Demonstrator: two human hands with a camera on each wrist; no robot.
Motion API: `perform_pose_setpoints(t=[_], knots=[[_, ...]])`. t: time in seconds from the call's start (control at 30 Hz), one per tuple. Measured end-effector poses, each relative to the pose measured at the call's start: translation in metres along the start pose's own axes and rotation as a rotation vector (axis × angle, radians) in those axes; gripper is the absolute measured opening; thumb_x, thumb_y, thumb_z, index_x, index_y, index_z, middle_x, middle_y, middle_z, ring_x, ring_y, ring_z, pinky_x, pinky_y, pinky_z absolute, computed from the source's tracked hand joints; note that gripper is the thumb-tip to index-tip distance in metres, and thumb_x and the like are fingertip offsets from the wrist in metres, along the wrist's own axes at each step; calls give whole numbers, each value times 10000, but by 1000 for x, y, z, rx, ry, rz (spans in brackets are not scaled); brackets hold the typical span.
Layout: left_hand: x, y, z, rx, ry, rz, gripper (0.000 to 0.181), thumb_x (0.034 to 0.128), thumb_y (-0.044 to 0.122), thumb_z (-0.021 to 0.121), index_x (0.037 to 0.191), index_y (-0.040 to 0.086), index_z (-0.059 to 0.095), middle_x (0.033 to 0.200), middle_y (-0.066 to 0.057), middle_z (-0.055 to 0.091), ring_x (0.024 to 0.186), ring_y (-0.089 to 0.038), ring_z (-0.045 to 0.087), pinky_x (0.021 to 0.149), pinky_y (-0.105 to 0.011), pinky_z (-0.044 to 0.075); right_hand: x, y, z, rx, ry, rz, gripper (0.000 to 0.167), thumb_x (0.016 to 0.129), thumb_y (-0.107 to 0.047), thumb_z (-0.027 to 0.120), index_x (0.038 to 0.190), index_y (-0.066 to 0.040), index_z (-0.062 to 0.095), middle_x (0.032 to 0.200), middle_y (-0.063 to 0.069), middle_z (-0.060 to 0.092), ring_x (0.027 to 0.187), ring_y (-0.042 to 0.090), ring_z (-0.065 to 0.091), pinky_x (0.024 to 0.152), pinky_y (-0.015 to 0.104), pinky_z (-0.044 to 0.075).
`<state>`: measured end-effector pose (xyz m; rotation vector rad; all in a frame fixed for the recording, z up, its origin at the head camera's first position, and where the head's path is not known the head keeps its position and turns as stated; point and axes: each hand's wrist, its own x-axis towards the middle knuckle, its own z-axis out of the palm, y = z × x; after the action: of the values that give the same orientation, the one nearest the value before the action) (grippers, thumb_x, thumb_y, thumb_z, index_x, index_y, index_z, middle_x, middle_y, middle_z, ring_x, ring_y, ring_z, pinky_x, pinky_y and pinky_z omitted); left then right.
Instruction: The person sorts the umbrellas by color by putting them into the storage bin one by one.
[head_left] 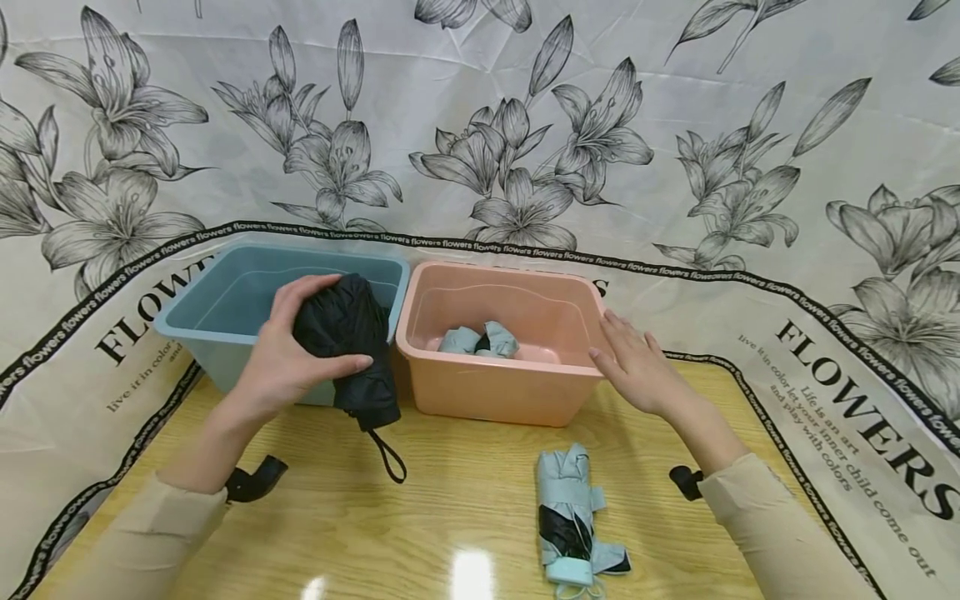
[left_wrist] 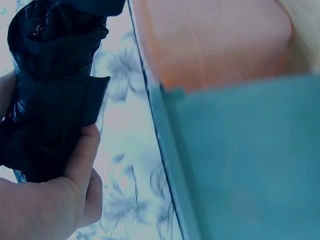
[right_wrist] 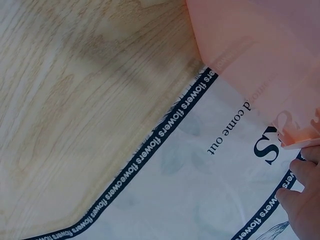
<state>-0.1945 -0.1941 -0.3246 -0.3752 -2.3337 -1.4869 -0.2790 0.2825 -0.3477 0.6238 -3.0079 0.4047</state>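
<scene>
A folded black umbrella (head_left: 348, 333) with a wrist loop is in my left hand (head_left: 288, 354), thumb and fingers curled round it. It is held in front of the right end of the blue bin (head_left: 202, 336), above the table. In the left wrist view the umbrella (left_wrist: 55, 90) shows its loose fabric and strap. My right hand (head_left: 637, 364) rests with extended fingers at the right rim of the pink bin (head_left: 495, 392). Inside that bin lies a light blue folded item (head_left: 480, 340), partly hidden by the front wall. A light blue and black folded umbrella (head_left: 566, 508) lies on the table before the pink bin.
Both bins stand side by side at the back of the wooden table (head_left: 450, 492). Behind them hangs a white cloth (head_left: 465, 108) printed with flowers, its edge lying along the table's sides. Black camera mounts (head_left: 258, 479) sit at both wrists.
</scene>
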Motion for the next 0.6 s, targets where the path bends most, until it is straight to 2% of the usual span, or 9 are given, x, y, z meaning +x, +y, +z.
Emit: perform_pose_setpoints(t=[0.3,0.47,0.6], knots=[[34,-3,-51,82,127,-17,1024,749,142,957,1594,314,405,1614,-79,275,1435,-393,325,1157,-642,274,0,0,0,-2,-10,4,747,1129,-490,284,1647,29,141,1726,207,76,1570,465,71,1216,691,12],[55,-7,-77,135,141,-28,1000,791,193,932,1612,306,373,1636,-87,215,1481,-394,249,1201,-635,213,0,1,0,-6,-4,2,741,1130,-485,285,1648,24,143,1727,201,79,1570,463,77,1217,691,15],[75,-18,-94,206,130,-46,993,830,222,901,1638,264,325,1646,-125,155,1499,-429,198,1215,-648,173,-1,1,1,-5,-2,1,742,1129,-490,287,1648,23,151,1726,204,84,1571,463,79,1216,692,18]])
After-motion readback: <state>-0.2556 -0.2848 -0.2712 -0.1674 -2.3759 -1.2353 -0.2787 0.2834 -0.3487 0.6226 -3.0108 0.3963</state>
